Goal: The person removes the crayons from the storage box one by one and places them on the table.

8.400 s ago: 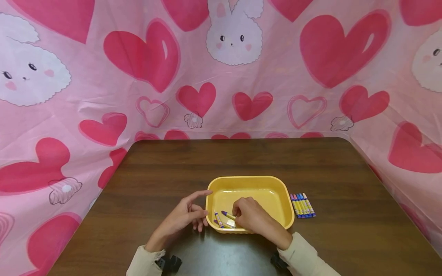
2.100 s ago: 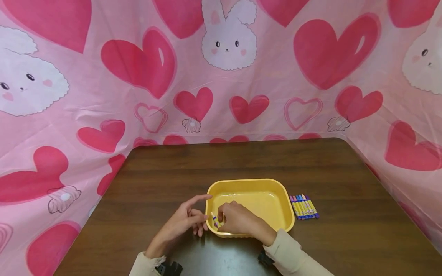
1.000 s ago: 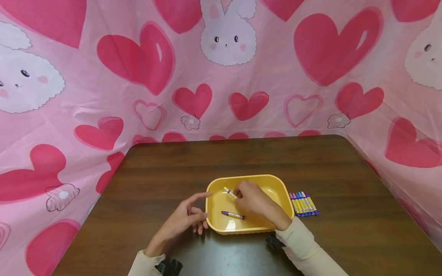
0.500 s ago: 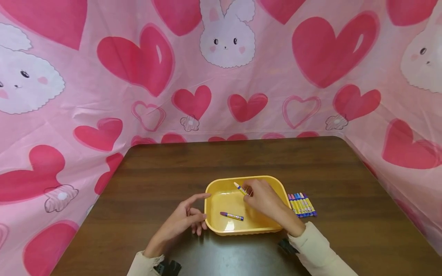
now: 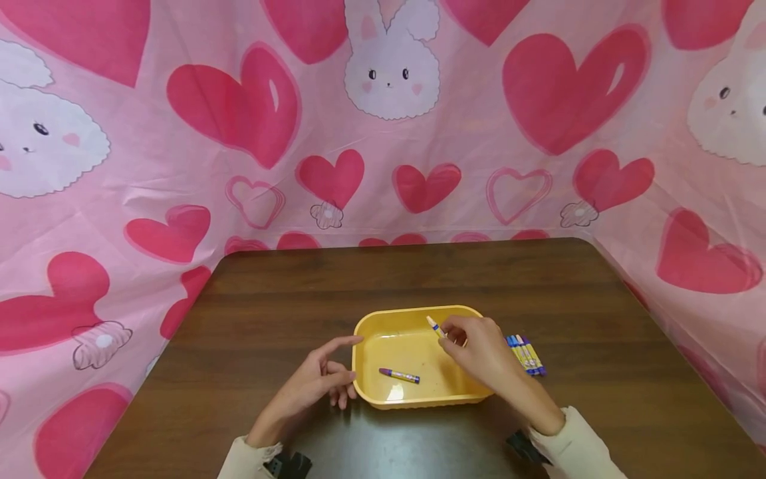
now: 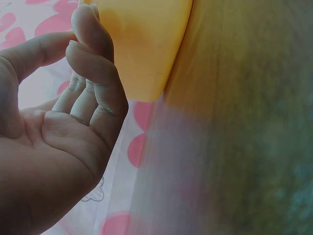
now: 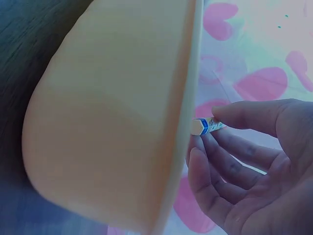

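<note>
Head view: a crayon [image 5: 435, 326] is pinched in the grip of the right hand [image 5: 481, 351], between thumb and fingertips, and is held above the far right part of a yellow tray [image 5: 371, 321]. The crayon is tilted, its pale tip pointing to the far left. In the right wrist view the same crayon [image 7: 209, 126] is seen pinched at the fingertips [image 7: 230, 115] of the right hand [image 7: 254, 171], just beside the rim of the tray [image 7: 112, 122]; whether it touches the rim cannot be told.

A second crayon, the purple crayon [image 5: 399, 376], is lying flat on the tray floor, near the tray's near wall and left of centre, apart from both hands.

The left hand [image 5: 314, 384] is rested on the bench [image 5: 359, 279] at the left end of the tray. Its grip is loose and nothing is held in it: the forefinger is stretched toward the tray's far left corner, and the other fingers are lightly curled against the tray's left wall. In the left wrist view the left hand [image 6: 63, 127] is shown with its fingertips against the outer wall of the tray [image 6: 142, 44].

A row of crayons [image 5: 526, 354] is laid side by side on the bench just right of the tray, partly hidden behind the right hand. A pink cloth [image 5: 239, 100] printed with hearts and rabbits is hung behind and beside the bench.
</note>
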Motion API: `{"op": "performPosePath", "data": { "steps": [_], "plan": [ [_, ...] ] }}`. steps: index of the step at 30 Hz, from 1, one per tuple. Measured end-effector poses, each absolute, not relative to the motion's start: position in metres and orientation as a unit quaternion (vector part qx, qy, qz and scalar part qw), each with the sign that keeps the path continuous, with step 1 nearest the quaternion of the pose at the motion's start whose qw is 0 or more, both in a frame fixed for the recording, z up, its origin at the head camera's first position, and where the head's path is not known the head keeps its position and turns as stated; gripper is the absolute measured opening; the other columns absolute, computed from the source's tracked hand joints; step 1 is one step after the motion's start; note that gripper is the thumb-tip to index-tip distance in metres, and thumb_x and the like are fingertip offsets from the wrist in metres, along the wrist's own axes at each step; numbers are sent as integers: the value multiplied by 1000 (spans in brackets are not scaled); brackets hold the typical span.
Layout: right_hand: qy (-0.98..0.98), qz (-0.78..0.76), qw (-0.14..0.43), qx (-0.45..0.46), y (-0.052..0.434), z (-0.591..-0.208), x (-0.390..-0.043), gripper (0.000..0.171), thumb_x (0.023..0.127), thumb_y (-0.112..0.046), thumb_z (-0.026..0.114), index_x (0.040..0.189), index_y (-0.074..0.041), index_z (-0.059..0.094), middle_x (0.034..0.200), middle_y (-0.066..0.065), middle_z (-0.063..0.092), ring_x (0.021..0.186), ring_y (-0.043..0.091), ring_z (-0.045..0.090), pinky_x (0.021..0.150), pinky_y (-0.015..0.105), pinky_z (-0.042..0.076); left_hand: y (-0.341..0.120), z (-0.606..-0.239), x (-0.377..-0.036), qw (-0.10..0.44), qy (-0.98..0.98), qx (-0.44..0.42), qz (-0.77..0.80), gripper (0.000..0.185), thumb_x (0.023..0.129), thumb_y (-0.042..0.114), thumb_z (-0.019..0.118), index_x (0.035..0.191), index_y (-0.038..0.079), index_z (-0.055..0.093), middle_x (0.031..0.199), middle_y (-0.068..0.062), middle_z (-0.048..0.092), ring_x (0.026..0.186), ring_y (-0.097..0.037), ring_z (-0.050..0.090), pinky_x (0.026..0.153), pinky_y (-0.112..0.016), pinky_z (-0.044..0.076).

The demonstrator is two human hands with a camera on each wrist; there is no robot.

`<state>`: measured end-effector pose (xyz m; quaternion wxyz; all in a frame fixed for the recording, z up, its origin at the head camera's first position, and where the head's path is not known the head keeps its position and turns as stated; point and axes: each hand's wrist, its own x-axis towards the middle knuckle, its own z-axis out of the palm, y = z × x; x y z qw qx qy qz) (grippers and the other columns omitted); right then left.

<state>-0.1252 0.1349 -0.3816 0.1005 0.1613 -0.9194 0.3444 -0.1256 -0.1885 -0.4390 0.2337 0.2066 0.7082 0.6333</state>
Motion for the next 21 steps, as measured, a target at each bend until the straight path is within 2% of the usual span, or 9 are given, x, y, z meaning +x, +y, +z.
{"op": "performPosePath", "data": {
  "steps": [9, 21],
  "plan": [
    [-921, 346, 115, 137, 152, -378, -117, 8, 81, -7, 79, 87, -10, 74, 70, -9, 65, 65, 6, 57, 63, 27, 52, -189, -438, -125, 235, 703, 209, 638, 58, 99, 5, 58, 151, 2, 32, 77, -21, 69, 56, -18, 65, 51, -26, 51],
    [-917, 366, 127, 95, 182, -373, -110, 14, 83, -6, 79, 96, -2, 77, 77, -2, 70, 67, 11, 61, 62, 23, 54, -188, -437, -125, 242, 703, 201, 638, 58, 100, 7, 57, 153, 7, 32, 82, -30, 67, 57, -16, 65, 52, -24, 51]
  ]
}}
